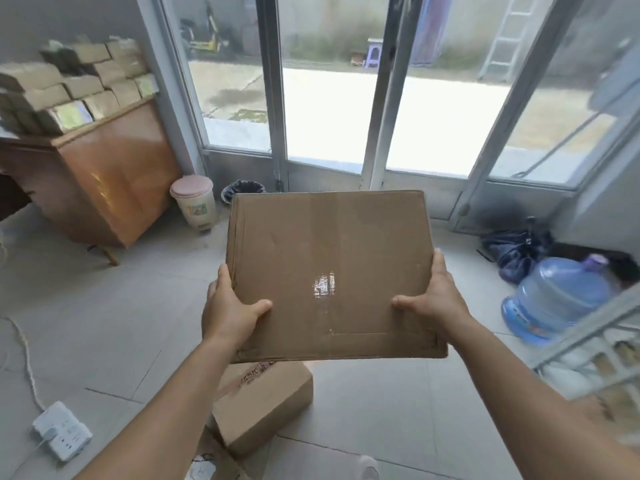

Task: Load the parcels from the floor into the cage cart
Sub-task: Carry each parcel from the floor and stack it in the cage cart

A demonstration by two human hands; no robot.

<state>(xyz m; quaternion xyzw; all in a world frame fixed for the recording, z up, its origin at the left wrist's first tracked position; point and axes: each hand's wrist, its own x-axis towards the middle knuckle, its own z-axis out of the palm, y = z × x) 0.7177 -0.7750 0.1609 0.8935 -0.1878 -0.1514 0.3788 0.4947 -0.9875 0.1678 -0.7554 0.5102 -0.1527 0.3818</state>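
Observation:
A large flat cardboard parcel [329, 268], sealed with clear tape, is held up in the air in front of me. My left hand [230, 306] grips its left edge, thumb on top. My right hand [434, 299] grips its right edge the same way. Below it, a smaller cardboard parcel [263, 403] lies on the tiled floor, with another one partly visible at the bottom edge [221, 462]. The white wire cage cart [588, 344] shows at the right edge, with parcels inside it.
A blue water jug [557, 299] lies on the floor beside the cart, dark shoes [516, 251] behind it. A wooden desk [97, 181] stacked with packets stands at left, a pink-lidded bin [194, 202] by glass doors. A white power strip [62, 431] lies lower left.

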